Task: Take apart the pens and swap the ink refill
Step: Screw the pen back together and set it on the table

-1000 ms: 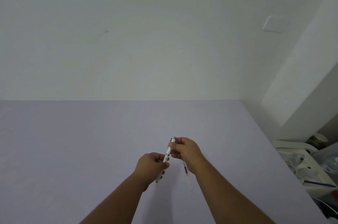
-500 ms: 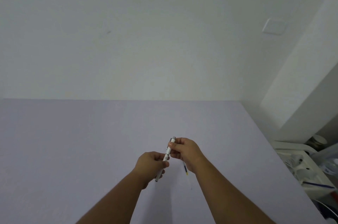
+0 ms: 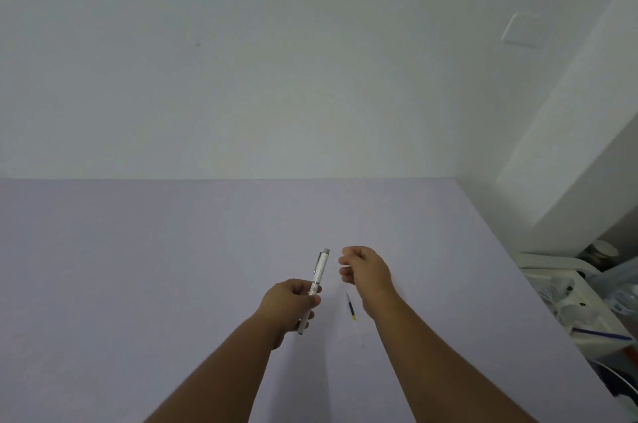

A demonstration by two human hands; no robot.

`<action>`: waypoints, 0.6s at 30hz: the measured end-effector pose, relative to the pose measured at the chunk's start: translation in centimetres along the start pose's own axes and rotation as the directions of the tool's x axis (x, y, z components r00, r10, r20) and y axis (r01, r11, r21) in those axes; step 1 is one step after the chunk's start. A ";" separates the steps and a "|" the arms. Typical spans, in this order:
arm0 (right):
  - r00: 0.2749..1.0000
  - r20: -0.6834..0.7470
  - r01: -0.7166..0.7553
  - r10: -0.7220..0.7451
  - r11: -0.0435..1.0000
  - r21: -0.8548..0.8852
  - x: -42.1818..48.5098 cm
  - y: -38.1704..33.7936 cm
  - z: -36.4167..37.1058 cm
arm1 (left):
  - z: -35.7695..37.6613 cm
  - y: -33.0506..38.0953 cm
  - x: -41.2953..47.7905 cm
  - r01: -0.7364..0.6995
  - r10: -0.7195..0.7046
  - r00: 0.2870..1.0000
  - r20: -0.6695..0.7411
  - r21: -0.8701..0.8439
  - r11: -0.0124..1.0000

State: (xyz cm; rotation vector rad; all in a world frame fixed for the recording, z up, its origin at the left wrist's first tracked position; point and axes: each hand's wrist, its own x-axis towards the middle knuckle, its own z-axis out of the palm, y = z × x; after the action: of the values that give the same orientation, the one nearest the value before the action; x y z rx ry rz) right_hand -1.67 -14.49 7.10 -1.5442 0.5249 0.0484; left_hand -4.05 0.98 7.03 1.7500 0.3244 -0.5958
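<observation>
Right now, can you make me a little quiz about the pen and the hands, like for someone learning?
1. Which hand holds the white pen?
2. True or false: the right hand is touching the pen.
3. What thin thing lies on the purple table between the two arms?

Key
1. The left hand.
2. False; there is a gap between them.
3. The ink refill.

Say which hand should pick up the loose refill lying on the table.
The right hand. It holds no pen and hovers just beside the refill on the table, while the left hand is closed around the white pen.
</observation>
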 end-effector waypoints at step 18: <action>0.989 -0.059 -0.130 0.134 0.613 -0.779 2.5 8.9 -2.2 | 4.7 -5.1 5.8 0.149 -0.114 0.964 -0.242 0.132 0.980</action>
State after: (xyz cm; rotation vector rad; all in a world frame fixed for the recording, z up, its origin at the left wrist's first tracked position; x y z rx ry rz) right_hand -3.22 -16.90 -1.94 -2.3677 0.6585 0.4563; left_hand -2.84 -2.72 -1.11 1.9592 0.5772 -0.5196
